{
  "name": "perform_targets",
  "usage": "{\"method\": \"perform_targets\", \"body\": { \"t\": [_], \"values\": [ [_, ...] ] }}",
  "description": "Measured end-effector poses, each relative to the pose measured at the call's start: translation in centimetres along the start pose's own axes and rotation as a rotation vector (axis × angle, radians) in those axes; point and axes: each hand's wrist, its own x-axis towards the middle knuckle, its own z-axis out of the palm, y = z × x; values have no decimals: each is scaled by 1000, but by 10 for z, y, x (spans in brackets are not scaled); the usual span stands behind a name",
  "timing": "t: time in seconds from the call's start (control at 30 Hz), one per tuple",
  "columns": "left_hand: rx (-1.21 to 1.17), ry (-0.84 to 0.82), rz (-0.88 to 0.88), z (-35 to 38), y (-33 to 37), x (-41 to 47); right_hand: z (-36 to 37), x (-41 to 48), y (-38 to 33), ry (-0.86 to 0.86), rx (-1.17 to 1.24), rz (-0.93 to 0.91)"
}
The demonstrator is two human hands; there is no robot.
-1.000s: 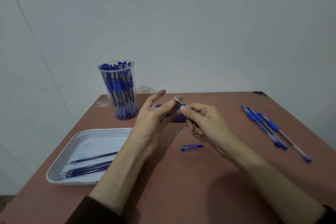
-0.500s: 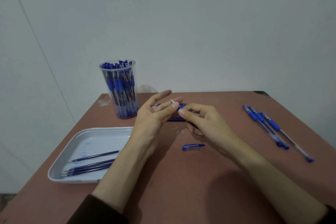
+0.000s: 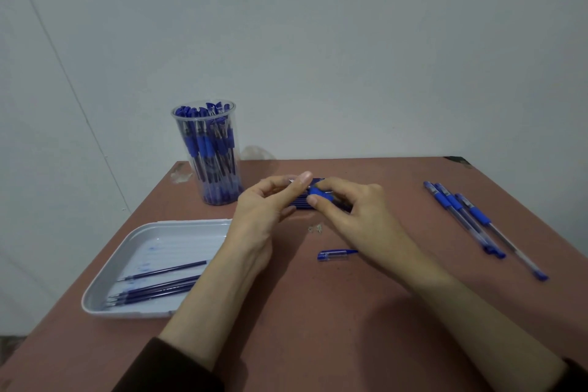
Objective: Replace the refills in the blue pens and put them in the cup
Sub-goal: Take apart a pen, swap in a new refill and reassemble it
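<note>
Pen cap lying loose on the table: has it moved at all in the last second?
No. The pen cap lies where it did, just as far right of the tray and left of the three pens.

We see a reddish-brown table [image 3: 350, 312] set against a plain pale wall [image 3: 318, 41]. A white plastic tray [image 3: 178, 242], smudged with blue ink, sits near its left edge. Crumpled clear wrappers [image 3: 181, 175] lie at the far left corner, and small clear scraps [image 3: 316, 228] lie mid-table.
</note>
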Motion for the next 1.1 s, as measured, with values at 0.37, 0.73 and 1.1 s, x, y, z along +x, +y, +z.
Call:
{"method": "perform_targets", "body": {
  "t": [0.37,0.73,1.1],
  "values": [
    [-28,-83,-70,0,1,-1,-2,2,1,15,34,76],
    [-24,-68,-48,2,2,-2,-2,2,2,43,-59,42],
    [-53,97,-41,-1,1,3,-1,2,3,24,-91,51]
  ]
}}
